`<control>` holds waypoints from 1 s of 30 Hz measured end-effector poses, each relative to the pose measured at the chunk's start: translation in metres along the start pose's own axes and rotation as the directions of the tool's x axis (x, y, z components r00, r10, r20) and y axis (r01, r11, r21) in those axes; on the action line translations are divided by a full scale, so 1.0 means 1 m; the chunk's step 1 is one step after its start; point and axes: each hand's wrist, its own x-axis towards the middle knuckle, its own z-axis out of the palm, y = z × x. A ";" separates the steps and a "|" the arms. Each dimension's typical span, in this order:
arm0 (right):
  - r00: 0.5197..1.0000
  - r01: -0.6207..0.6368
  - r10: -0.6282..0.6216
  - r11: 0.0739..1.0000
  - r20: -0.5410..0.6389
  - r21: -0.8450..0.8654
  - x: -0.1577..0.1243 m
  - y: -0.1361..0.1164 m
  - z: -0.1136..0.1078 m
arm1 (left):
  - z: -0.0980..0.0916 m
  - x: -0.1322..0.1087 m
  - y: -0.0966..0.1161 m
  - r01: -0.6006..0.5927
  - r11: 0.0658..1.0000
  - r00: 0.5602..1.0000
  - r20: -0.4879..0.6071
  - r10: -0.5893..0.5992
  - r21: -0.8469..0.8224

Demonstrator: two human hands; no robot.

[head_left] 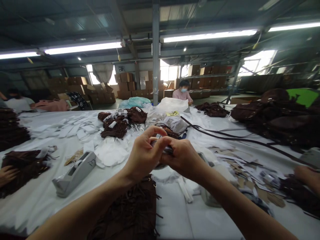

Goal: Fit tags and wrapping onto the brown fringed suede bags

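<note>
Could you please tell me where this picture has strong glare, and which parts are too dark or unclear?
In the head view, the tube lights and the windows glare white; in the same head view, the fringed brown bag is dark with little detail, and the small thing between the left hand and the right hand is too unclear to name.

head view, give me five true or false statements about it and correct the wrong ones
1. The left hand and right hand are close together. True.
2. The fringed bag at the bottom of the view is white. False: it is dark brown.
3. A yellow note lies beyond the hands. True.
4. The long strap lies left of the hands. False: it runs off to the right.
5. A gray tape dispenser stands left of the hands. True.
</note>
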 end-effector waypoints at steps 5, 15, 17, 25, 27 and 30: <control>0.987 -0.159 0.160 0.951 0.018 0.266 -0.013 0.001 0.018 | 0.010 0.008 -0.015 0.036 0.918 0.943 -0.291 -0.162 -0.396; 0.977 -0.034 -0.012 0.978 0.213 0.208 -0.006 0.033 0.019 | -0.025 0.028 -0.018 0.234 0.950 0.856 0.419 -0.303 0.209; 0.986 -0.017 -0.030 0.958 0.161 0.288 0.004 0.030 0.016 | -0.023 0.033 -0.012 0.235 0.960 0.882 0.382 -0.275 0.149; 0.960 -0.153 0.242 0.874 -0.139 0.461 -0.004 0.048 0.076 | -0.011 0.043 -0.047 0.215 0.797 0.918 -0.162 -0.363 -0.564; 0.944 -0.205 0.298 0.866 -0.140 0.456 -0.019 0.061 0.104 | -0.013 0.045 -0.067 0.204 0.749 0.871 -0.232 -0.433 -0.630; 0.942 -0.282 0.330 0.874 -0.057 0.396 -0.040 0.081 0.128 | -0.020 0.047 -0.093 0.224 0.746 0.809 -0.307 -0.501 -0.627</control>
